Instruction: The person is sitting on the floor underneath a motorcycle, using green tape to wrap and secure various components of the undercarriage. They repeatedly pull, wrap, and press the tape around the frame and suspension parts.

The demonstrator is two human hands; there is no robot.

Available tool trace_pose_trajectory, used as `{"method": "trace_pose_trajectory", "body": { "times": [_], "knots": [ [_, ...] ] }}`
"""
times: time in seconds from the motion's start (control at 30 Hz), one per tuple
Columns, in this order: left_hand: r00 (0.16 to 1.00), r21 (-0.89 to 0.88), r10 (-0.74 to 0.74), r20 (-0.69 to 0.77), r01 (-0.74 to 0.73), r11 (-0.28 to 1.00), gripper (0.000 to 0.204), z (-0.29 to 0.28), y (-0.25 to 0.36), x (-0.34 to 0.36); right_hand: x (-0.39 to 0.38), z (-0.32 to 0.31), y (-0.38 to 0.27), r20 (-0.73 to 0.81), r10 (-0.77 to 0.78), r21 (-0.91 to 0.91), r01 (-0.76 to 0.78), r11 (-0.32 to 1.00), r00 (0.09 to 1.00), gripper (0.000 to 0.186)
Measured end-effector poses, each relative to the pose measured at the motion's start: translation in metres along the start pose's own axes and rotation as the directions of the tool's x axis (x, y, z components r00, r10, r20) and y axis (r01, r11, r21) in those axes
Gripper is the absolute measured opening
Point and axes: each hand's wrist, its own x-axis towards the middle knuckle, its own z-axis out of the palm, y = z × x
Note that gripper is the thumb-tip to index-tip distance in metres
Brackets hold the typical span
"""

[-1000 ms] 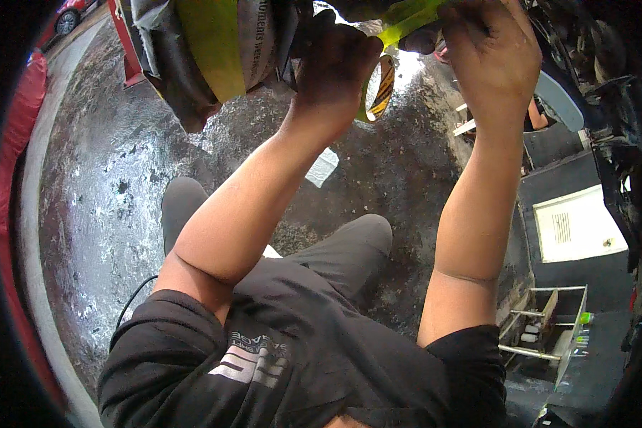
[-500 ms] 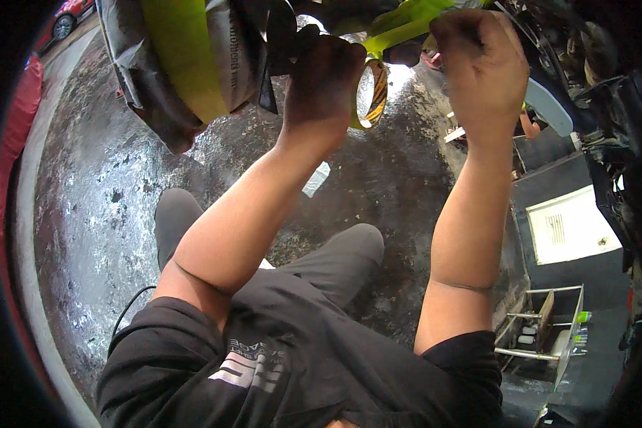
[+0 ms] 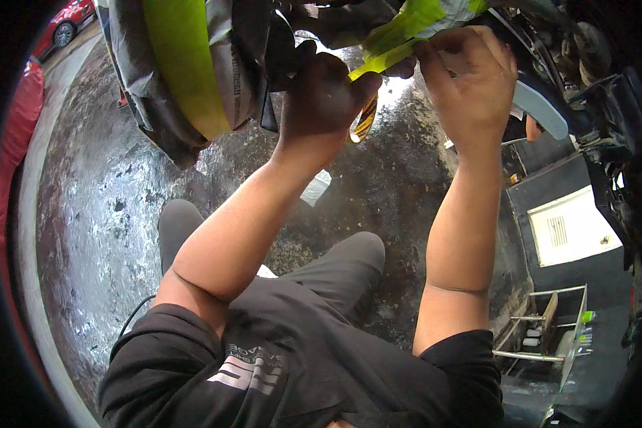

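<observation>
Above me hangs a dark part [image 3: 244, 64] wrapped in paper and yellow-green tape [image 3: 182, 64] at upper left. My left hand [image 3: 321, 107] is closed on a tape roll [image 3: 364, 125] with a yellow-and-black striped core, partly hidden behind it. A yellow-green tape strip [image 3: 378, 60] runs from the roll up toward my right hand [image 3: 471, 89], whose fingertips pinch it beside more green-taped covering [image 3: 424, 18].
Dark vehicle parts [image 3: 595, 50] and a pale grey piece [image 3: 538, 107] line the upper right. Below are a wet, stained floor [image 3: 100, 235] with a white scrap [image 3: 315, 187]. A metal rack [image 3: 538, 357], white panel [image 3: 571, 225], red cover [image 3: 14, 157] and red car [image 3: 60, 28] stand around.
Both hands have come lower and slightly left with the tape, and the roll has turned partly behind my left hand. More of the green-taped covering shows above my right hand.
</observation>
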Motion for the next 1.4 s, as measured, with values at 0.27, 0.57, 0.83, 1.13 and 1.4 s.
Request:
{"method": "trace_pose_trajectory", "body": {
  "times": [0.27, 0.57, 0.83, 1.13, 1.4],
  "knots": [
    [0.988, -0.147, -0.078, -0.132, 0.059, 0.987, 0.034, 0.015, -0.003, -0.001, -0.006, 0.013, 0.005, -0.094, -0.053, -0.111, 0.042, 0.993, 0.994, 0.019],
    [0.988, -0.269, -0.082, -0.127, 0.046, 0.962, 0.030, 0.016, -0.001, -0.002, -0.007, 0.017, 0.003, -0.110, -0.063, -0.037, 0.059, 0.998, 0.992, 0.018],
    [0.992, -0.217, -0.112, -0.056, 0.098, 0.971, 0.036, 0.009, -0.010, 0.004, 0.005, -0.004, -0.024, 0.086, 0.081, -0.102, -0.072, 0.992, 0.993, 0.030],
    [0.938, -0.639, -0.294, 0.186, 0.342, 0.688, 0.020, 0.000, 0.004, 0.001, 0.012, 0.011, -0.015, -0.146, 0.139, 0.267, -0.096, 0.959, 0.979, 0.025],
    [0.864, -0.752, -0.366, 0.346, 0.488, 0.442, 0.018, -0.006, 0.014, 0.001, 0.009, 0.004, -0.010, -0.107, -0.025, 0.019, 0.027, 0.999, 0.994, 0.017]
  ]
}}
